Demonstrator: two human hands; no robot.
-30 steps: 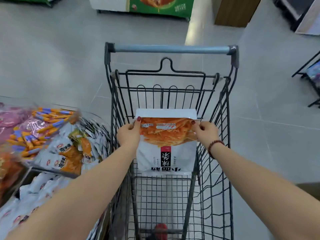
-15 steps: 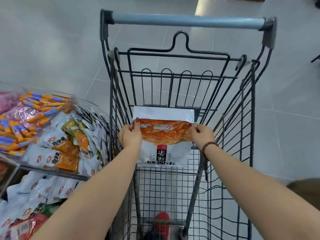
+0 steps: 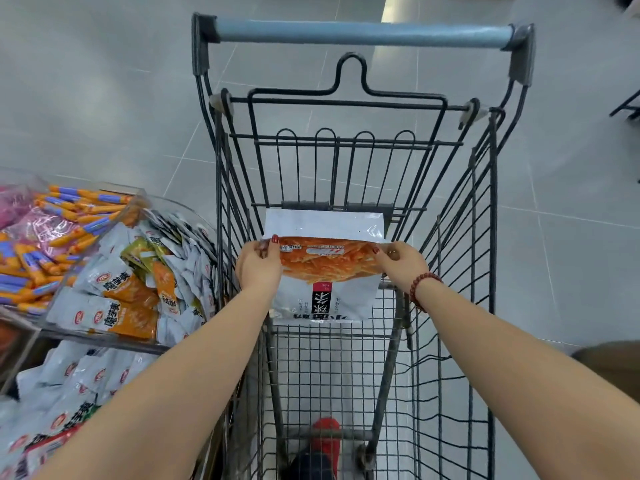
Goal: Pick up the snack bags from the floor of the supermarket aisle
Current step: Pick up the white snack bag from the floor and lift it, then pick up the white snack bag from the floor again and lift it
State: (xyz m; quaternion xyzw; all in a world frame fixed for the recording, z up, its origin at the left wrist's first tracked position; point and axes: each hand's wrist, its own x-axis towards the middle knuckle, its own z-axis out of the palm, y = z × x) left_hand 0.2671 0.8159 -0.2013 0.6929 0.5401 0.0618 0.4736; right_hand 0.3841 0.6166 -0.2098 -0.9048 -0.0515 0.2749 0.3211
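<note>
I have the snack bag (image 3: 325, 271) grasped by both side edges, left hand (image 3: 259, 268) on its left, right hand (image 3: 403, 268) on its right. It hangs inside the wire shopping cart (image 3: 457, 237), toward the far end, above the cart's mesh floor.

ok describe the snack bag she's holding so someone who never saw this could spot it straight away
Start at the wire shopping cart with the blue handle. Inside it, the left hand and right hand hold one snack bag by its sides. It is large and white with an orange food photo and a red label strip, unlike the small packets in the bin on the left.
</note>
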